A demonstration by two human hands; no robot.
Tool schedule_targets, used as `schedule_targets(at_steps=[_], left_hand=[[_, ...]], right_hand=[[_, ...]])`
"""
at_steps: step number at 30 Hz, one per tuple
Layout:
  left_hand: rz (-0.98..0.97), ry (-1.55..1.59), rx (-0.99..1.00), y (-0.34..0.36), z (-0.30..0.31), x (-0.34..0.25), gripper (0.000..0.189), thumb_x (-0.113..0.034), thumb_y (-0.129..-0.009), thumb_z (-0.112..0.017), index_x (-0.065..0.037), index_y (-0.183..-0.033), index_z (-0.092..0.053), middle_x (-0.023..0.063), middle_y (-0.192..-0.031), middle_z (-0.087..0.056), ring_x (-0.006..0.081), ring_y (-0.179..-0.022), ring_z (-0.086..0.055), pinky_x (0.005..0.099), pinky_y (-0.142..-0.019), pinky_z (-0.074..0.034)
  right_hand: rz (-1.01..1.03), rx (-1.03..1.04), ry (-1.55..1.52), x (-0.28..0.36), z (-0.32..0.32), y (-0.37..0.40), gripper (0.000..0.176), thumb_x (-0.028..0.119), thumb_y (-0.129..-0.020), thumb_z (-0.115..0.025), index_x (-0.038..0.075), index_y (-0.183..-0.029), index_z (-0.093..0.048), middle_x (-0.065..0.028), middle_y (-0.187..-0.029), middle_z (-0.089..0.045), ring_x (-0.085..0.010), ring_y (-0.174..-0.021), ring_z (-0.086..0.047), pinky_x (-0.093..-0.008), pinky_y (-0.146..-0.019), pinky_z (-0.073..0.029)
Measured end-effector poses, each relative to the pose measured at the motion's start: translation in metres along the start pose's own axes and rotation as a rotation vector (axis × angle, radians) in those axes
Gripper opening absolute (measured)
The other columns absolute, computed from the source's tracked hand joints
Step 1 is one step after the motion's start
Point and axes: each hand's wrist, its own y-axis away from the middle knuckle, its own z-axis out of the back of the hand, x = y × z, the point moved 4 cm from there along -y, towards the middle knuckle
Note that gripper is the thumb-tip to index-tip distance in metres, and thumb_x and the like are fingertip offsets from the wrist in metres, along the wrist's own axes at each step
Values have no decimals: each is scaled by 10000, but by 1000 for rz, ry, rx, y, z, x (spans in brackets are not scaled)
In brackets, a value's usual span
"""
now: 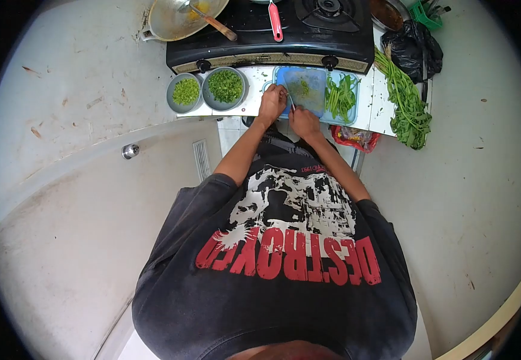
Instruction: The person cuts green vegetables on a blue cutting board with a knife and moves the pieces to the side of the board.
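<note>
My right hand (pixel 304 122) grips a small knife (pixel 292 104), its blade pointing away from me over the near left part of a cutting board (pixel 315 99). Close to the blade, my left hand (pixel 273 103) is closed with its fingers curled at the board's left edge; I cannot make out what they hold, if anything. Small green scraps (pixel 305 87) lie on the board. The board rests on a blue tray (pixel 279 73), and cut leafy greens (pixel 340 97) lie on the tray's right side.
Left of my hands stand two grey bowls of chopped greens, a lighter one (pixel 185 92) and a darker one (pixel 225 85). Behind is a gas stove (pixel 254 51) with a wok (pixel 173 27) and a red-handled pan (pixel 275 24). Leafy stalks (pixel 409 114) and a black bag (pixel 413 49) lie right.
</note>
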Motion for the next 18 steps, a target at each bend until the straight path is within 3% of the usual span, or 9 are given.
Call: schedule_targets(at_steps=[9,12,18], left_hand=[[-21,-30,-20,1,-2,2,127,64,-805,-651,-3,-910,-679,161,-838,-624,306,-746,-662,383,-689,-551],[-19,-6,-19,0,-2,2,88,33,-834,-611,2,-898,-663,205,-835,-597,397,-761,-643,456,-695,-538],[14,26,-23,1,-3,3,97,35,-829,-608,2,-901,-664,200,-841,-602,395,-766,-643,452,-705,-537]], right_hand=[[-19,29,22,-6,15,22,423,359,-998,-505,-39,-978,-648,-290,-843,-702,-466,-825,-704,-553,-772,-560],[-30,7,-2,0,15,14,419,358,-997,-506,-36,-982,-648,-292,-849,-702,-467,-825,-704,-551,-772,-561],[-8,18,6,10,13,2,410,355,-994,-513,-32,-984,-648,-299,-865,-703,-464,-825,-706,-548,-770,-565]])
